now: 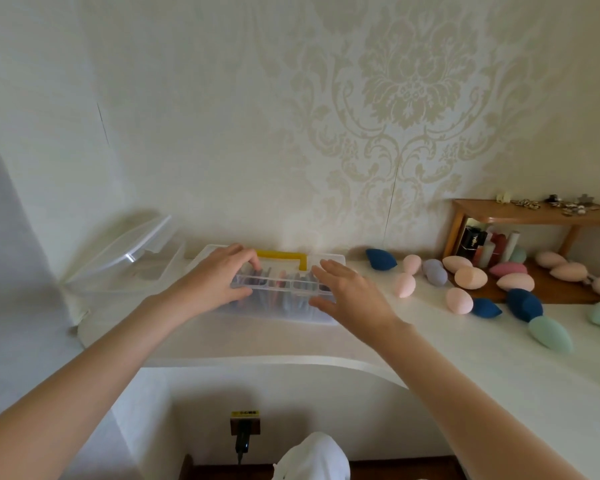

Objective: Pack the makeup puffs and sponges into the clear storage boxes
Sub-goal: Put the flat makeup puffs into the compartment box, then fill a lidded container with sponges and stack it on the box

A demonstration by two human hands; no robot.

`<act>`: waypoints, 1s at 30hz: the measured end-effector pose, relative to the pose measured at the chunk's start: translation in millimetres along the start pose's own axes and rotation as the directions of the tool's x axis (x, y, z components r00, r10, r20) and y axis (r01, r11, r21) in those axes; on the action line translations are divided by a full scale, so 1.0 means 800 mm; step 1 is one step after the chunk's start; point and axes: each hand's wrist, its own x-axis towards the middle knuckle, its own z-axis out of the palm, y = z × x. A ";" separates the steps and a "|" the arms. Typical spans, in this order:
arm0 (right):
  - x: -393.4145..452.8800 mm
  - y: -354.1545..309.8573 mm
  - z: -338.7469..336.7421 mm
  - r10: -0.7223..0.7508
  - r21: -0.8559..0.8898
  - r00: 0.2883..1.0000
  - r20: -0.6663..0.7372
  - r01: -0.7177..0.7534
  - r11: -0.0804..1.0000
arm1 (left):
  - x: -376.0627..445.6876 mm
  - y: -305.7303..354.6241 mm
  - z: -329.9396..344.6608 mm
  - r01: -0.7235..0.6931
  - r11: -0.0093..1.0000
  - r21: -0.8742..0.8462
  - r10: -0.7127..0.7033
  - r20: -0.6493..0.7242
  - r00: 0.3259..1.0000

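While the left hand (219,278) grips the clear box (278,308), the right hand (347,292) hovers spread.

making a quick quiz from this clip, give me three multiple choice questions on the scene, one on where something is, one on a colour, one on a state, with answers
1. Where do the loose makeup sponges lie relative to the clear box with the handle?
A. to its right on the counter
B. stacked on its lid
C. on the floor below

2. What colour is the handle on that box?
A. red
B. yellow
C. black

3. How is the right hand held?
A. curled in a fist
B. pinching a sponge
C. fingers straight and spread, by the box's right end

Answers:
1. A, the sponges are scattered over the counter right of the box.
2. B, a yellow bar runs along the box's far edge.
3. C, its fingers are extended and hold nothing, while the left hand grips the box's left end.
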 end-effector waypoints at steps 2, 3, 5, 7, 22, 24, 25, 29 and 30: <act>0.010 -0.007 0.008 -0.002 -0.006 1.000 -0.022 0.002 1.000 | 0.003 -0.005 -0.001 0.026 1.000 0.016 -0.026 -0.028 0.999; 0.016 -0.010 0.011 -0.002 -0.003 0.999 -0.037 0.001 1.000 | 0.004 -0.007 -0.002 0.046 0.999 0.020 -0.046 -0.030 0.998; 0.030 -0.015 0.018 0.005 0.009 0.998 -0.060 -0.005 1.000 | 0.008 -0.014 -0.001 0.081 0.996 0.026 -0.080 -0.034 0.996; 0.045 -0.018 0.026 0.017 0.018 0.997 -0.073 -0.016 1.000 | 0.012 -0.019 0.002 0.110 0.992 0.064 -0.108 -0.032 0.994; 0.078 0.056 0.032 0.140 0.083 0.988 0.070 -0.146 0.986 | 0.082 -0.017 0.036 0.347 0.902 0.258 -0.332 -0.101 0.938; 0.071 0.062 0.029 0.155 0.107 0.986 0.055 -0.161 0.981 | 0.082 0.000 0.043 0.319 0.911 0.261 -0.296 -0.124 0.947; 0.067 0.068 0.026 0.174 0.113 0.984 0.028 -0.176 0.978 | 0.085 0.014 0.049 0.237 0.939 0.250 -0.207 -0.141 0.968; 0.041 0.096 -0.003 0.248 -0.044 0.969 0.012 -0.247 0.968 | 0.101 0.103 0.069 -0.061 0.995 0.082 0.070 -0.109 0.992; 0.024 0.108 -0.015 0.292 -0.083 0.956 0.011 -0.290 0.953 | 0.107 0.132 0.078 -0.104 0.994 0.027 0.106 -0.082 0.991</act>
